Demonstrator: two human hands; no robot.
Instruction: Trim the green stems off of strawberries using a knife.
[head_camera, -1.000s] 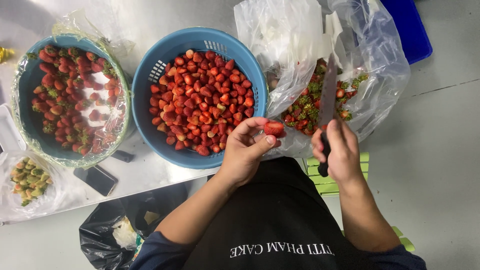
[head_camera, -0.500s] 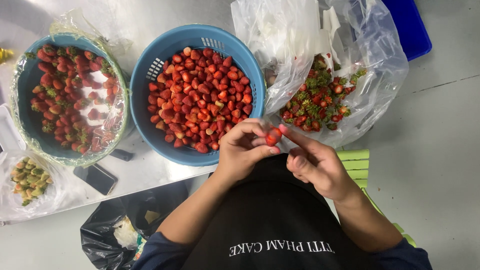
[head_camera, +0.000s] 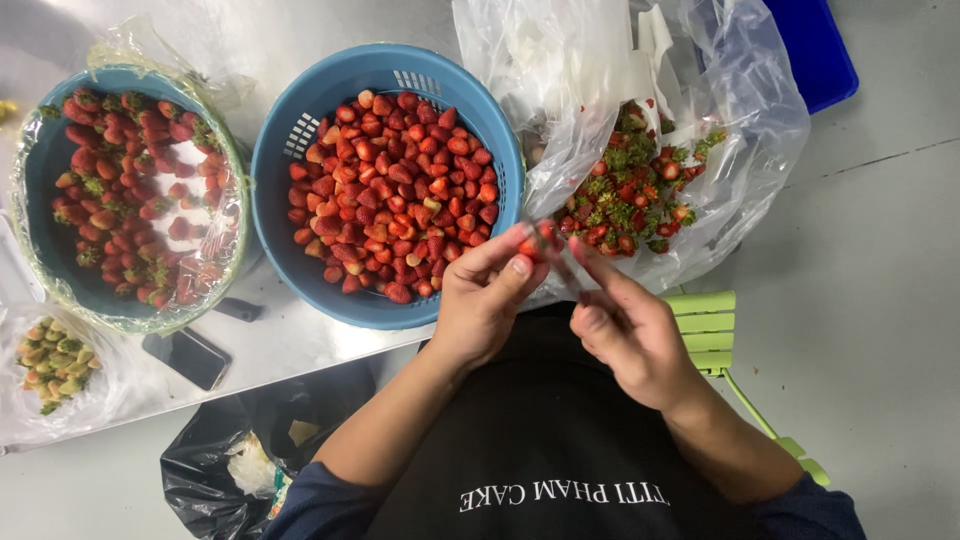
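My left hand (head_camera: 482, 298) pinches a red strawberry (head_camera: 533, 240) at its fingertips, just over the near right rim of a blue basket (head_camera: 283, 262) full of hulled strawberries (head_camera: 392, 180). My right hand (head_camera: 628, 325) is close beside it, fingers closed around a small knife (head_camera: 560, 268) whose thin blade is blurred and touches the berry. Behind the hands, a clear plastic bag (head_camera: 745, 130) holds cut strawberry tops (head_camera: 640, 195).
At the left stands a plastic-lined blue bowl (head_camera: 40, 265) of strawberries with green tops. Near it lie a small bag of greenish bits (head_camera: 48, 362) and a black phone (head_camera: 186, 356). Below are a black rubbish bag (head_camera: 215, 465) and a green stool (head_camera: 708, 315); a blue tray (head_camera: 818, 55) lies at the far right.
My right hand brought the knife from upright at the right over to the strawberry in my left hand. The left hand stayed near the basket's rim.
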